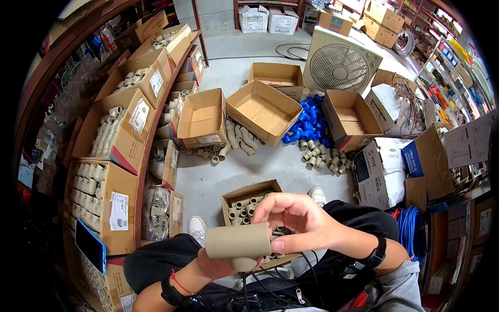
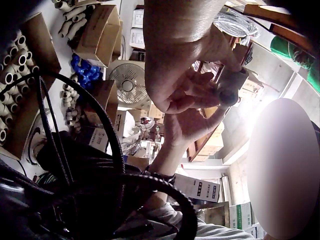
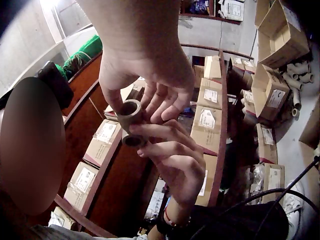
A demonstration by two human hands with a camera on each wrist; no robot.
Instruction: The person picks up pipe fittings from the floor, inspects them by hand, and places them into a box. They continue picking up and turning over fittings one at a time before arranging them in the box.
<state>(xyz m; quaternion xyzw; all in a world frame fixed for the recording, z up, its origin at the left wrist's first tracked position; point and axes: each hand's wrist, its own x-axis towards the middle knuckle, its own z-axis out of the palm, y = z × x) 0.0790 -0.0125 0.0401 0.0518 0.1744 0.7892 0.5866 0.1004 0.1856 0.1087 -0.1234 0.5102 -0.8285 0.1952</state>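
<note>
A beige plastic pipe tee [image 1: 237, 241] is held up close to the head camera, over the person's lap, its branch pointing down. My left hand [image 1: 212, 267] grips it from beneath, mostly hidden behind it in the head view; the fingers show along its side in the right wrist view. At the tee's other end, my right hand [image 1: 299, 221] holds it with thumb and curled fingers. Two open ends of the tee [image 3: 131, 108] show in the right wrist view. Below the hands, an open carton [image 1: 225, 208] of beige fittings stands on the floor between the feet.
Several open cartons [image 1: 202, 117] stand ahead on the floor, near piles of blue fittings [image 1: 310, 120] and beige fittings [image 1: 325, 157]. A box fan [image 1: 340, 62] stands behind them. Shelves with boxed fittings [image 1: 86, 197] and a phone [image 1: 90, 246] flank the left. Black cables [image 2: 112, 140] hang near the lap.
</note>
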